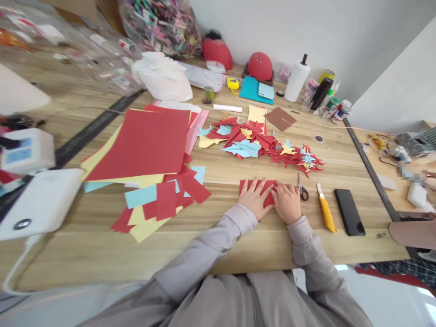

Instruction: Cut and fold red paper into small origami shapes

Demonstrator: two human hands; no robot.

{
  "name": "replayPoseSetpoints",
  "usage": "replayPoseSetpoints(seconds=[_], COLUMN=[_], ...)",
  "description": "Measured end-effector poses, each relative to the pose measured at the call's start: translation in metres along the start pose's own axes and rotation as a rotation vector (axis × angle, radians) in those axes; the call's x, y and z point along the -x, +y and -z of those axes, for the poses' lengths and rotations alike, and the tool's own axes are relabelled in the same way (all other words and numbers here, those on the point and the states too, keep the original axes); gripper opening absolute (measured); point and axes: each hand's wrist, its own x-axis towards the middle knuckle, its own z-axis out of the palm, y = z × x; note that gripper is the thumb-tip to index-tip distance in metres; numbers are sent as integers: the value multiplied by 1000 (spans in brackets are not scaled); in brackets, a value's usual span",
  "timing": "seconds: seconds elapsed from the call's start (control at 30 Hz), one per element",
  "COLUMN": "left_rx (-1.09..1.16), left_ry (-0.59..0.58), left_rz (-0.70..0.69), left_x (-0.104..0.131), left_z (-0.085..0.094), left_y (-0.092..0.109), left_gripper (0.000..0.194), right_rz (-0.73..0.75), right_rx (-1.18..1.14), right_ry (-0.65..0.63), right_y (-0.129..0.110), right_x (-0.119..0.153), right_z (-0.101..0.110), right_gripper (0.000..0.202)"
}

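One red paper [269, 199] under left hand [253, 198], right hand [288, 204]; one scissors [304, 194] beside.

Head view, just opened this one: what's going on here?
A person has both hands on a small red paper on the table: the left hand spread flat, the right hand with its fingers at the right end. Beyond lies a heap of folded paper pieces; to the left, large coloured sheets. Scissors, a yellow-handled knife and a phone lie to the right.

Wood-grain table [112, 256], coloured paper stack [146, 141], red sheet [269, 199], folded-paper heap [267, 144], scissors [304, 194], yellow cutter [327, 212], black phone [349, 212]
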Motion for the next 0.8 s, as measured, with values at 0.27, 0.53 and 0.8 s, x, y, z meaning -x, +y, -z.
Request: replayPoseSetpoints(seconds=[0.27, 0.53, 0.8], left_rx=[1, 16, 32], left_ry=[-59, -19, -36], left_rz=[-37, -16, -34], left_x=[1, -1, -2], left_z=[-2, -5, 1], left_y=[-5, -2, -5], left_gripper=[68, 74, 71], right_rz=[66, 62, 122], right_rx=[9, -6, 19], right_ry=[-118, -200, -195], right_y=[-26, -15, -6], right_x=[31, 37, 41], right_z=[3, -4, -7], right_gripper=[57, 65, 67])
